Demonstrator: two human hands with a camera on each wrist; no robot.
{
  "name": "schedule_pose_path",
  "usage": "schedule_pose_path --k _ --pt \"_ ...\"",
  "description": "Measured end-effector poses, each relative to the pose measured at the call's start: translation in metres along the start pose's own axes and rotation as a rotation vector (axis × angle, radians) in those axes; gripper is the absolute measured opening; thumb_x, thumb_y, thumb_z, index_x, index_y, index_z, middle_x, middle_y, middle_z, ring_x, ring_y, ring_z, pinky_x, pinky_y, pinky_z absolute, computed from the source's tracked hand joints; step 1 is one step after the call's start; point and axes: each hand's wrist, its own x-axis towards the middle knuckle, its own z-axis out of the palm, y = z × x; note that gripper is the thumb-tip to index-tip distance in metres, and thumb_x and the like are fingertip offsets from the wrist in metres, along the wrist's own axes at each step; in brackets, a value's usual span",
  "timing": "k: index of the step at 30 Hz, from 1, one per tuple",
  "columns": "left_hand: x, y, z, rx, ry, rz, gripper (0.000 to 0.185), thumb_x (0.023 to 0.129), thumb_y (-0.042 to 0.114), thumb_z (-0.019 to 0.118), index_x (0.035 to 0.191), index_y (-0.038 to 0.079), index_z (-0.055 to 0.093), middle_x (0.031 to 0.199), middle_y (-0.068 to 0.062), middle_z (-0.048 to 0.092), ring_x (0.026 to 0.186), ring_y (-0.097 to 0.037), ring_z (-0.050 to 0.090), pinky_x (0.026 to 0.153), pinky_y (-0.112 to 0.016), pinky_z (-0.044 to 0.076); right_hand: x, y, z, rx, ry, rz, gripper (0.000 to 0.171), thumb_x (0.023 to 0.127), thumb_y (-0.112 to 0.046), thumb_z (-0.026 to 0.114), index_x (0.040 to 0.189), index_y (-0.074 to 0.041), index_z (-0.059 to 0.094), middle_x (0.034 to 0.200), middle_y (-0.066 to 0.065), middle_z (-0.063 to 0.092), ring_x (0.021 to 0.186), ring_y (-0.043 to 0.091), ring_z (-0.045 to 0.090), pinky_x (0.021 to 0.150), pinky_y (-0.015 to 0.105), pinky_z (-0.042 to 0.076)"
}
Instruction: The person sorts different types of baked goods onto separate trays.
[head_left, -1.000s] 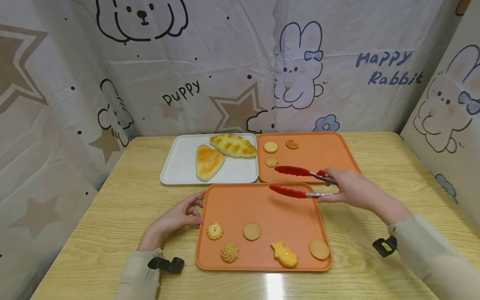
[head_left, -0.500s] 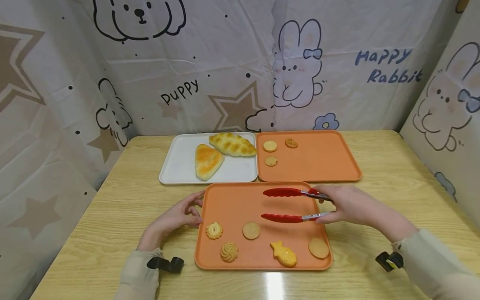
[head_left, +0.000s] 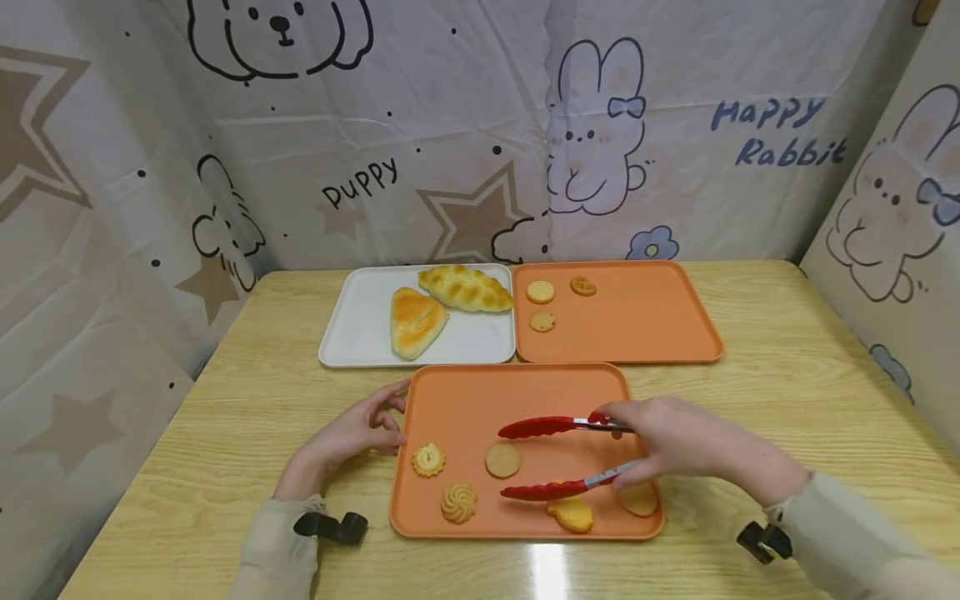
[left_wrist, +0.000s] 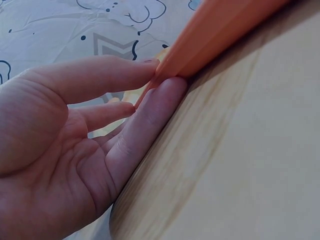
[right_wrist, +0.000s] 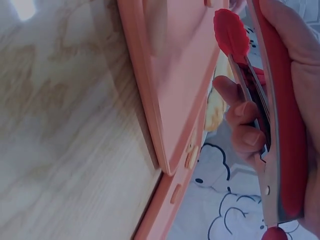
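My right hand [head_left: 675,446] grips red tongs [head_left: 558,458] [right_wrist: 235,37], held spread over the near orange tray [head_left: 517,396]. The tong tips flank a plain round biscuit [head_left: 502,460]; the lower arm crosses above a fish-shaped biscuit [head_left: 572,514]. Another round biscuit [head_left: 640,498] is partly hidden under my right hand. My left hand [head_left: 352,437] [left_wrist: 80,140] rests on the table with relaxed fingers touching the tray's left rim [left_wrist: 210,35]. A sun-shaped biscuit [head_left: 429,460] and a swirl biscuit [head_left: 459,503] lie at the tray's left.
Behind stand a white tray [head_left: 360,333] with a triangular bread [head_left: 414,321] and a braided loaf [head_left: 465,289], and a second orange tray [head_left: 637,321] with three small biscuits [head_left: 542,304]. Printed cloth walls enclose the wooden table [head_left: 787,392].
My right hand has carried the spread tongs from over the far orange tray toward me, down over the near tray, to the round biscuit. The left hand has not moved.
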Motion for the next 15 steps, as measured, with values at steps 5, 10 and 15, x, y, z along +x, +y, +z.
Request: schedule_pose_path --k 5,10,15 --pt "-0.0009 0.0010 0.0003 -0.021 -0.002 -0.002 0.082 0.079 0.005 0.067 0.146 0.009 0.018 0.120 -0.018 0.035 0.077 -0.011 0.053 0.069 -0.025 0.052 0.0046 -0.0020 0.0052 0.008 -0.017 0.005 0.067 0.069 -0.059 0.066 0.115 -0.011 0.054 0.092 -0.004 0.064 0.074 0.005 0.058 0.062 0.025 0.049" --pt "-0.0018 0.0021 0.0007 -0.015 -0.001 -0.001 0.083 0.079 0.006 0.068 0.146 0.008 0.018 0.120 -0.018 0.035 0.076 -0.010 0.053 0.068 -0.024 0.051 0.0066 -0.0022 0.0073 0.009 -0.023 0.022 0.066 0.071 -0.059 0.066 0.115 -0.012 0.054 0.089 -0.006 0.063 0.071 0.004 0.056 0.060 0.025 0.047" --pt "-0.0021 0.0027 0.0005 -0.015 -0.004 0.011 0.083 0.079 0.004 0.067 0.146 0.008 0.018 0.119 -0.018 0.036 0.076 -0.010 0.053 0.069 -0.026 0.052 0.0077 -0.0016 0.0085 0.002 -0.016 0.022 0.054 0.074 -0.055 0.065 0.108 -0.014 0.055 0.084 -0.008 0.060 0.063 0.001 0.049 0.057 0.022 0.043"
